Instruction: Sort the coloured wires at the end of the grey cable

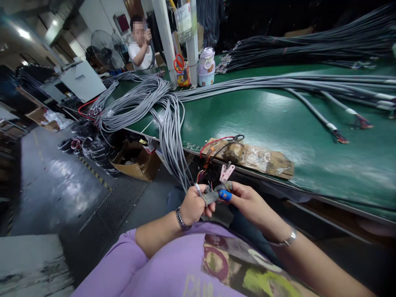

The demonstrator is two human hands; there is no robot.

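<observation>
My left hand (198, 201) is closed around the end of a grey cable (198, 189), and some fingers wear grey finger covers. Close beside it, my right hand (239, 196) pinches thin coloured wires at that cable end; a blue cover is on the thumb and a grey one on a finger. The fingertips hide most of the wires. Just beyond the hands, a pink clip (227, 172) stands at the table edge. A worn, taped wooden board (266, 160) lies behind it, with a red and a black lead (232, 142) at its left end.
A bundle of grey cables (171, 136) hangs over the edge of the green table (247, 115). Coiled cables (136, 103) and black cables (297, 49) lie further back. A cardboard box (136, 161) sits below. Another person (144, 51) is at the far end.
</observation>
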